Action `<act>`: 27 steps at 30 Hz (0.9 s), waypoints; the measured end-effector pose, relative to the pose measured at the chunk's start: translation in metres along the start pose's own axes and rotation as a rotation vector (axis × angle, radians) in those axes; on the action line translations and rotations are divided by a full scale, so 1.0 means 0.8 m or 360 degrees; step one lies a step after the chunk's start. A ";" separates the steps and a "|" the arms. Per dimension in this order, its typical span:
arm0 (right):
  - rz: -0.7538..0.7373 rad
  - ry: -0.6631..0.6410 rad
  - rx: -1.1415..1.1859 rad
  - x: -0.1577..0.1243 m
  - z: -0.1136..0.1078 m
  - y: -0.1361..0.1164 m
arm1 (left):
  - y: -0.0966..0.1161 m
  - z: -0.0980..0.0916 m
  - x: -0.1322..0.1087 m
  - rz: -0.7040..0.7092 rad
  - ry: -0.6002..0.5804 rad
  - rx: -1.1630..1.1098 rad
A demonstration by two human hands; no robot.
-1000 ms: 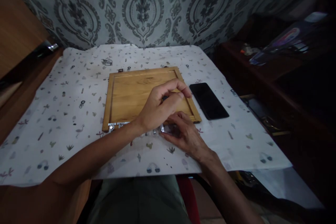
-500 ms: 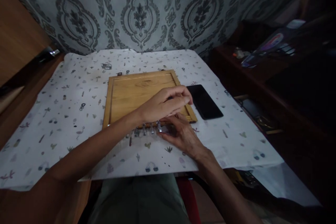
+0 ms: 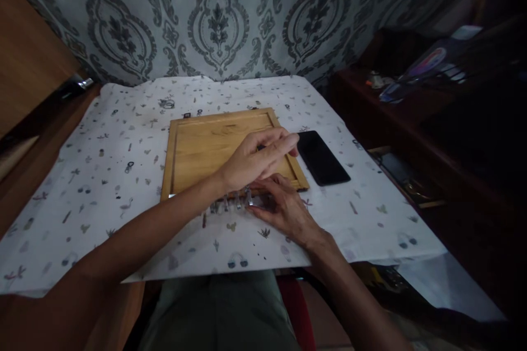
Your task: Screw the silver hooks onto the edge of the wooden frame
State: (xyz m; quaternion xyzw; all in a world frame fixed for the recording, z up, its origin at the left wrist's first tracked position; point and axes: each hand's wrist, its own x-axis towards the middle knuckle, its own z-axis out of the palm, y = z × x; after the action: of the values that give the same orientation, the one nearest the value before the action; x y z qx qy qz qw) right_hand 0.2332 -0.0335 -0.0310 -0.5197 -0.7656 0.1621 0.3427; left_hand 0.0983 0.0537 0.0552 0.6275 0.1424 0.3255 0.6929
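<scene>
A wooden board (image 3: 206,148) with a raised border lies flat on the cloth-covered table. Several small shiny metal clips (image 3: 226,203) stand in a row along its near edge. My right hand (image 3: 286,208) is at that edge, thumb and fingers closed around the rightmost metal clip (image 3: 249,197). Over the board's right part, just above the right hand, is my left hand (image 3: 263,156). Its fingers are curled in and its thumb presses towards them; whatever may be between them is hidden. A black phone or tablet (image 3: 323,158) lies right of the board.
A white tablecloth (image 3: 123,241) with small printed figures covers the table. Patterned wallpaper (image 3: 218,16) rises behind. On a dark shelf at the right stands a tilted clear bottle (image 3: 428,63). A wooden cabinet (image 3: 33,49) is on the left.
My left hand has shifted slightly left, and its thumb has lifted to lie higher along the curled fingers. The right hand has stayed at the rightmost clip.
</scene>
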 end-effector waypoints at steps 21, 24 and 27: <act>0.0044 -0.0019 0.0062 0.000 0.003 0.003 | 0.009 -0.001 -0.005 -0.0073 0.0183 0.0187; 0.0036 -0.0012 0.0050 0.000 0.003 0.003 | 0.006 0.005 -0.009 -0.0034 0.0259 0.0142; 0.0015 -0.0013 0.0050 0.001 0.003 0.002 | 0.005 0.007 -0.009 -0.0070 0.0258 0.0076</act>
State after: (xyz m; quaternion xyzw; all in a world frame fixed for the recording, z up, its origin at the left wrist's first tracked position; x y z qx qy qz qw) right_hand 0.2324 -0.0317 -0.0334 -0.5173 -0.7618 0.1777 0.3470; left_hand 0.0952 0.0451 0.0583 0.6122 0.2195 0.3563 0.6709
